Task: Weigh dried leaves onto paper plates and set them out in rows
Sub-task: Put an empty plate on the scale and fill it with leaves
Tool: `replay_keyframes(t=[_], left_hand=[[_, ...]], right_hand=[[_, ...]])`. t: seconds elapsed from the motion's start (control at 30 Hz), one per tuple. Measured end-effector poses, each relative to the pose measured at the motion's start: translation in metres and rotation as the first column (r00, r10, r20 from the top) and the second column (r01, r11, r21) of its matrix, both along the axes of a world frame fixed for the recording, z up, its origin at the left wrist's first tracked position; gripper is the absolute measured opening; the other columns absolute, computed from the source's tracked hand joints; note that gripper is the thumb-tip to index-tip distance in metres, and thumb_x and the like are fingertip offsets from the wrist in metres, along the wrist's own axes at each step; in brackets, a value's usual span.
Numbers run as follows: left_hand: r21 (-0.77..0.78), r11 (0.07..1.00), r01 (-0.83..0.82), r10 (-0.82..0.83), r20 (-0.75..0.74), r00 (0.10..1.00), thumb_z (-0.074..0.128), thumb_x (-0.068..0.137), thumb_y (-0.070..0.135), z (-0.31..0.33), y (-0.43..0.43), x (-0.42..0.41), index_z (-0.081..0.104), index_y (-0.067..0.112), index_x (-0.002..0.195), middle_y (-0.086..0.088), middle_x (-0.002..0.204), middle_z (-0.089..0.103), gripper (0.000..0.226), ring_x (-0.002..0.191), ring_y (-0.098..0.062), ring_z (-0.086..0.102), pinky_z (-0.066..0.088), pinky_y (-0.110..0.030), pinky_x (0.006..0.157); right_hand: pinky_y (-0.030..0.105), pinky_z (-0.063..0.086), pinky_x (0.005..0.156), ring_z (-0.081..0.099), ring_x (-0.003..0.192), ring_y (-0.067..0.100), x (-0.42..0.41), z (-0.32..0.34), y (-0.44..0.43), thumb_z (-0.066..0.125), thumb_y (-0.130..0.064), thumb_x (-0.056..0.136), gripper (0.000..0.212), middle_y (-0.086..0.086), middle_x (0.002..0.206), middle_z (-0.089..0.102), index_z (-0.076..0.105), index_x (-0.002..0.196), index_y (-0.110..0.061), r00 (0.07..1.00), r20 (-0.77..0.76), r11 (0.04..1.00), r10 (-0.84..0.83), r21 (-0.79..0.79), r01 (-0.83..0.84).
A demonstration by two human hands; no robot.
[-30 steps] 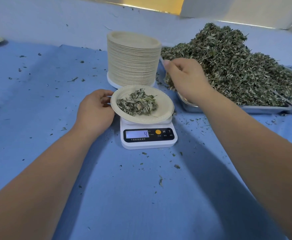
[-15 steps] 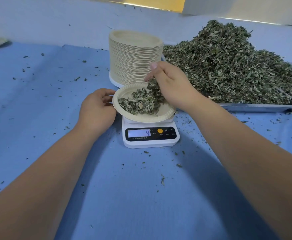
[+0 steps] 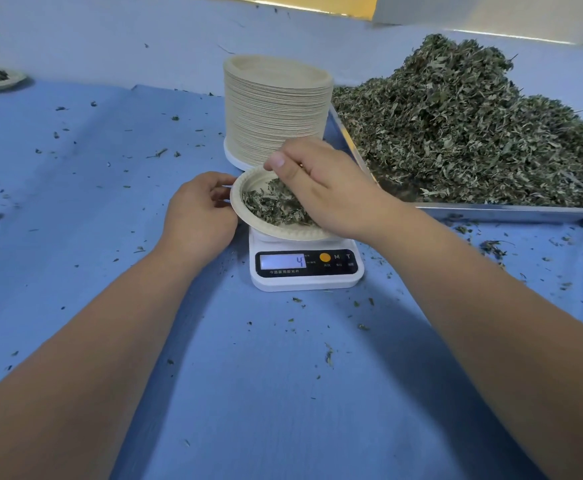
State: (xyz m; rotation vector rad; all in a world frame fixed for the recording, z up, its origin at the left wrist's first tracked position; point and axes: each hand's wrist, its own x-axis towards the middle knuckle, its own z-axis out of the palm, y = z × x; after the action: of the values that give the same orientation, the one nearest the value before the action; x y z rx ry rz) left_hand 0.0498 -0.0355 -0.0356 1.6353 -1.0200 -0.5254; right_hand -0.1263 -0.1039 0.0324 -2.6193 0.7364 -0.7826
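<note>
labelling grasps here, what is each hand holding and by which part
Left hand holds the paper plate by its left rim. Right hand has its fingers down in the dried leaves on that plate; whether it pinches any cannot be told.

scale (image 3: 305, 268) display reads 4, buttons marked m and t — small print beneath too blurred to read

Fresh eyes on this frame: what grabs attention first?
The big heap of dried leaves on the steel tray at right dominates, with the tall stack of paper plates just left of it. In the centre, a leaf-filled plate sits on the white scale, which reads 4, with the left hand at its left rim and the right hand over its leaves.
</note>
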Motion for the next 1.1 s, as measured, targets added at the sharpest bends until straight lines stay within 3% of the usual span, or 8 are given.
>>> replay_keyframes(t=[0.1,0.3,0.5,0.63,0.73,0.93,1.0,1.1], left_hand=[[-0.007,1.000,0.005,-0.005,0.011,1.000,0.064,0.087,0.008,0.000,0.000,0.000,0.071,0.033,0.106,0.014,0.094,0.076,0.032,0.085,0.000,0.071,0.060,-0.032,0.080],[-0.013,1.000,0.003,-0.002,0.048,0.999,0.061,0.089,0.011,0.001,-0.001,0.001,0.070,0.029,0.106,0.015,0.093,0.074,0.027,0.076,0.009,0.066,0.049,-0.022,0.070],[-0.015,1.000,0.022,-0.021,0.026,0.999,0.058,0.080,0.020,0.000,-0.001,0.000,0.068,0.040,0.096,0.019,0.085,0.075,0.027,0.076,0.004,0.068,0.052,-0.022,0.070],[-0.019,1.000,0.016,-0.016,0.022,1.000,0.060,0.083,0.015,-0.002,-0.003,0.001,0.069,0.040,0.096,0.018,0.085,0.075,0.029,0.077,0.002,0.070,0.054,-0.023,0.070],[-0.011,1.000,0.011,-0.010,0.030,0.999,0.061,0.085,0.012,-0.003,-0.004,0.002,0.069,0.039,0.098,0.018,0.087,0.075,0.031,0.078,0.003,0.070,0.055,-0.024,0.071],[-0.011,1.000,0.010,-0.010,0.023,1.000,0.062,0.085,0.012,-0.002,-0.003,0.002,0.072,0.031,0.107,0.013,0.092,0.077,0.030,0.083,-0.001,0.071,0.060,-0.031,0.081],[-0.010,1.000,0.018,-0.018,0.015,1.000,0.064,0.084,0.017,-0.002,-0.002,0.002,0.072,0.032,0.106,0.012,0.094,0.077,0.028,0.087,-0.005,0.073,0.060,-0.036,0.088],[-0.001,1.000,0.025,-0.025,0.018,1.000,0.063,0.079,0.021,0.001,0.000,0.001,0.071,0.034,0.104,0.013,0.094,0.077,0.029,0.087,-0.005,0.073,0.060,-0.038,0.090]], right_hand=[[0.042,0.043,0.088,0.049,0.090,0.020,0.010,0.005,0.003,0.039,-0.035,0.109,0.040,0.003,0.085,0.054,0.057,0.090,-0.004,0.995,-0.092,0.999,0.035,-0.013,-0.036],[0.039,0.041,0.081,0.053,0.093,0.024,0.033,0.015,0.001,0.035,-0.046,0.107,0.034,-0.004,0.089,0.056,0.052,0.100,-0.017,0.956,-0.291,0.998,-0.025,-0.057,0.009],[0.034,0.034,0.072,0.052,0.093,0.023,0.045,0.012,-0.018,0.044,-0.044,0.103,0.027,-0.004,0.095,0.058,0.055,0.103,-0.019,0.931,-0.331,0.981,-0.155,-0.164,0.104],[0.033,0.043,0.069,0.057,0.084,0.016,0.045,0.011,-0.024,0.052,-0.046,0.099,0.027,-0.006,0.091,0.064,0.059,0.095,-0.020,0.963,-0.185,0.980,-0.195,-0.073,0.184],[0.024,0.038,0.062,0.052,0.073,0.005,0.043,0.014,-0.024,0.055,-0.043,0.099,0.026,-0.010,0.079,0.059,0.059,0.085,-0.021,0.979,-0.065,0.980,-0.192,0.039,0.194],[0.013,0.040,0.064,0.055,0.073,-0.002,0.016,0.007,-0.009,0.055,-0.037,0.100,0.022,-0.013,0.077,0.064,0.071,0.094,-0.023,0.994,-0.012,0.993,-0.111,-0.050,0.111],[0.022,0.046,0.071,0.057,0.075,0.003,0.009,0.002,-0.005,0.052,-0.038,0.101,0.023,-0.009,0.084,0.067,0.071,0.104,-0.025,0.989,-0.130,0.991,-0.066,-0.121,0.050],[0.040,0.048,0.085,0.060,0.095,0.019,0.007,0.000,-0.006,0.045,-0.039,0.105,0.032,-0.003,0.104,0.068,0.070,0.115,-0.022,0.958,-0.281,0.990,-0.061,-0.140,0.022]])
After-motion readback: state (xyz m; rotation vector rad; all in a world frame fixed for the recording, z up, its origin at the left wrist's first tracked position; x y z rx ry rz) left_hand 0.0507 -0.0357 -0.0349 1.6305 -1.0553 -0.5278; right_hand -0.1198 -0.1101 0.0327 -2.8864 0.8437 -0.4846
